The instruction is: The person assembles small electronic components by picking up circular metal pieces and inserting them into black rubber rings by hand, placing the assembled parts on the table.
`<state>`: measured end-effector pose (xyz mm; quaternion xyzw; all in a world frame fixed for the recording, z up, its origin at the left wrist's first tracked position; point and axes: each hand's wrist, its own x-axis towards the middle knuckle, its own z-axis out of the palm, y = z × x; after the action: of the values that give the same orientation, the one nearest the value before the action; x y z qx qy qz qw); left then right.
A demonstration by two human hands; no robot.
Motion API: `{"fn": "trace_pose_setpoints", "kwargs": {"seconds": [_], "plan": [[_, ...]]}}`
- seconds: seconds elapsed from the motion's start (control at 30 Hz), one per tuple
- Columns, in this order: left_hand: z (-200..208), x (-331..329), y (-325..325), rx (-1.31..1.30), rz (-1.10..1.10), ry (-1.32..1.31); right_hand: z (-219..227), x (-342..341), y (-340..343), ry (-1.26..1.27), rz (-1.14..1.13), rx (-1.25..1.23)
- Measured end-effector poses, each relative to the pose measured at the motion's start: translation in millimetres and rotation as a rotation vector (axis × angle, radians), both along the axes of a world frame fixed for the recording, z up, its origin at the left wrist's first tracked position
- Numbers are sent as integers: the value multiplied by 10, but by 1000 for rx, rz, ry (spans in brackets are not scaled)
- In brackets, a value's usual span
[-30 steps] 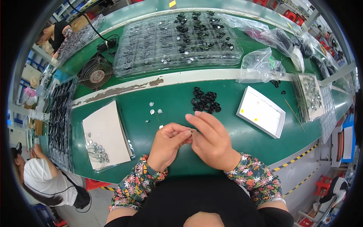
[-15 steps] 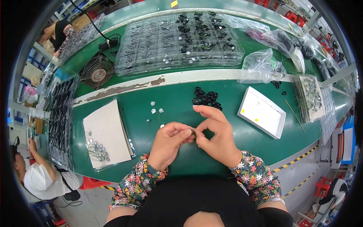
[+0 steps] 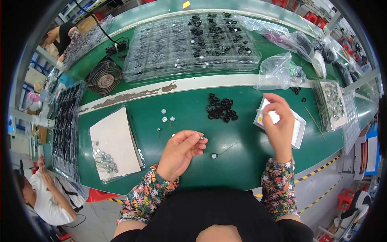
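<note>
- Head view: the left hand (image 3: 180, 152) pinched a small part (image 3: 201, 138) in its fingers — too tiny to identify.
- The right hand (image 3: 279, 122) hung over the white box (image 3: 298, 135), fingers curled; I couldn't tell whether they gripped anything.
- A round wired piece (image 3: 214, 155) lay on the worktop (image 3: 238, 171) between the hands — near the left.

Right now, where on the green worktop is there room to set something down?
The green worktop is bare between the silver discs and the black parts, and between the lone wired disc and the right sleeve. Silver pieces crowd the lower end of the card sheet, clear trays the far side.
</note>
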<state>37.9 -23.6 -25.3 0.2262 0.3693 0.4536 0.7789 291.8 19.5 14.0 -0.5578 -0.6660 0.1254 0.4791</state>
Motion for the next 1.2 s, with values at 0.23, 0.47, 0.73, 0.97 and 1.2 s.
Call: {"fn": "trace_pose_setpoints", "kwargs": {"seconds": [0.23, 0.47, 0.73, 0.97, 1.2], "plan": [[11, 0, 9, -12, -18, 43, -37, 354, -3, -523, -370, -329], [18, 22, -6, 0, -5, 84, 174, -371, -163, -192, 313, 89], [4, 26, -13, -31, -85, -31, 36, -704, -323, -495, 378, 137], [44, 11, -13, -26, -96, -95, 2, -689, -290, -499, 437, 214], [107, 99, 33, 280, -84, 415, 42, -582, -257, -492, 432, 213]]}}
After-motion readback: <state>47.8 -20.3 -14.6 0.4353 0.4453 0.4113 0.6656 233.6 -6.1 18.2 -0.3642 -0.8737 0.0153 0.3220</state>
